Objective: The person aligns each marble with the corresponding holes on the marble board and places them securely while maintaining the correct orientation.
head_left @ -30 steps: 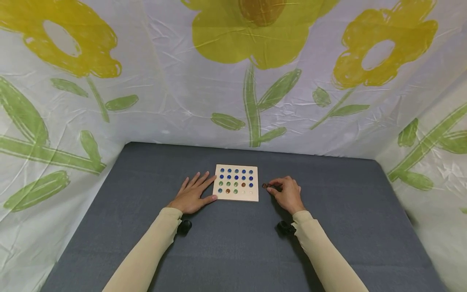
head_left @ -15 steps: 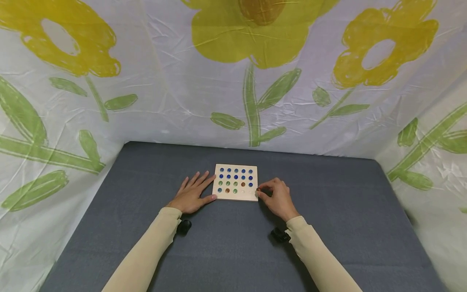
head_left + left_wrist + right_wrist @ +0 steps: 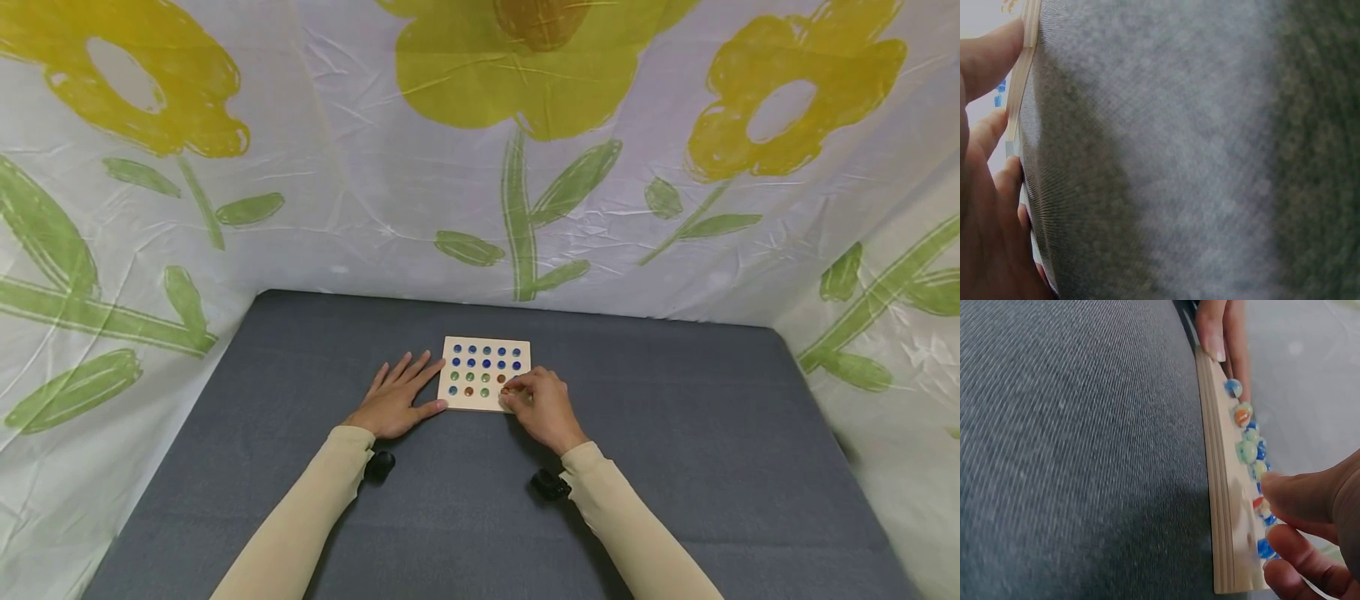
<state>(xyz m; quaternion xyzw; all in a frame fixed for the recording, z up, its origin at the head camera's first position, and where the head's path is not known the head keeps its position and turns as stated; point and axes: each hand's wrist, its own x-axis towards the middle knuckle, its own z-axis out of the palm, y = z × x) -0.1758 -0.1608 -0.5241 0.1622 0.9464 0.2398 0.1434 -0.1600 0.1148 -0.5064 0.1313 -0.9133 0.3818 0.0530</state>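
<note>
A pale wooden board (image 3: 465,405) with rows of round hollows lies on the dark cloth. Blue marbles (image 3: 487,363), green marbles (image 3: 485,392) and a few brown ones (image 3: 468,391) sit in it. My left hand (image 3: 396,400) lies with spread fingers on the cloth, thumb and fingertips touching the board's left edge. Over the lower right of the board, my right hand (image 3: 545,406) pinches a brownish-orange marble (image 3: 506,391) between thumb and finger. That hand covers the bottom right corner hollows. Whether the marble touches its hollow, I cannot tell.
Dark grey cloth (image 3: 450,517) covers the table around the board. A white sheet with yellow flowers (image 3: 352,167) hangs behind and along both sides. Small black cameras (image 3: 550,484) sit at both wrists.
My right hand has moved left from the cloth beside the board to over its lower right part, carrying the brown marble picked up there. The left hand has stayed in place.
</note>
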